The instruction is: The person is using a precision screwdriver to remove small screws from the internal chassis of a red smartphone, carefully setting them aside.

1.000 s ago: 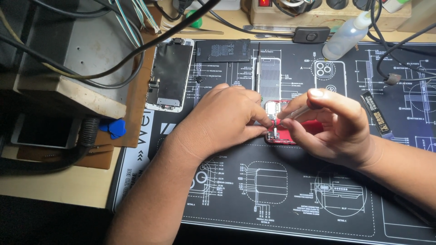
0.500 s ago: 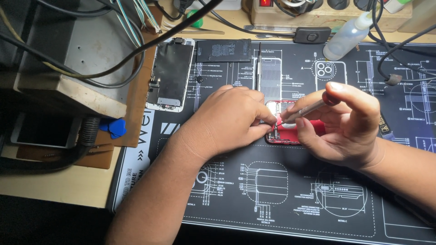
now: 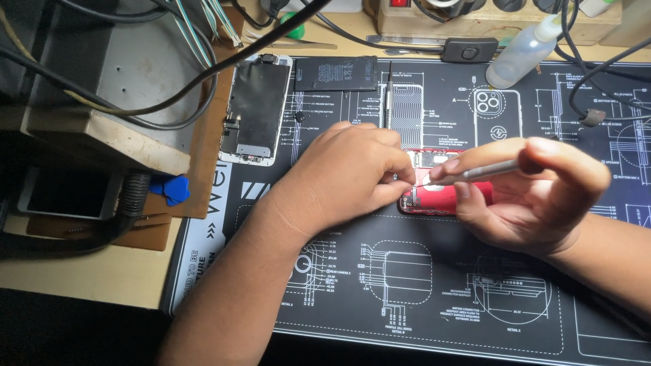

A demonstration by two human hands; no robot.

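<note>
- Worktop [image 3: 102, 274] of pale wood carries everything we see; a black repair mat [image 3: 420, 298] printed with white diagrams covers its middle and right.
- At far left a grey metal box [image 3: 129, 74] sits under a tangle of dark cables [image 3: 169, 102].
- On the far part of the mat we see a detached phone screen [image 3: 258, 108] lying face down, just left of a flat black battery [image 3: 337, 73]. A clear squeeze bottle [image 3: 522, 53] lies tilted at far right.
- Our left hand [image 3: 346, 177] rests curled on the mat, fingertips pinched together at the left edge of the red phone body [image 3: 444, 196]; whether they grip some small part there we cannot tell.
- Our right hand [image 3: 536, 196] is closed around a slim metal tool [image 3: 475, 173], held like a pen, its tip pointing left toward the left fingertips over the phone.
- The red phone body lies flat mid-mat between both hands, opened, partly hidden by them. We judge it light and stiff but delicate inside; best held by its outer edges, pressed flat, never by the exposed board.
- The tool seems thin, smooth and rigid; a pinch near its tip would give steady control.
- Blue plastic picks [image 3: 169, 190] lie at left, well apart from the hands.
</note>
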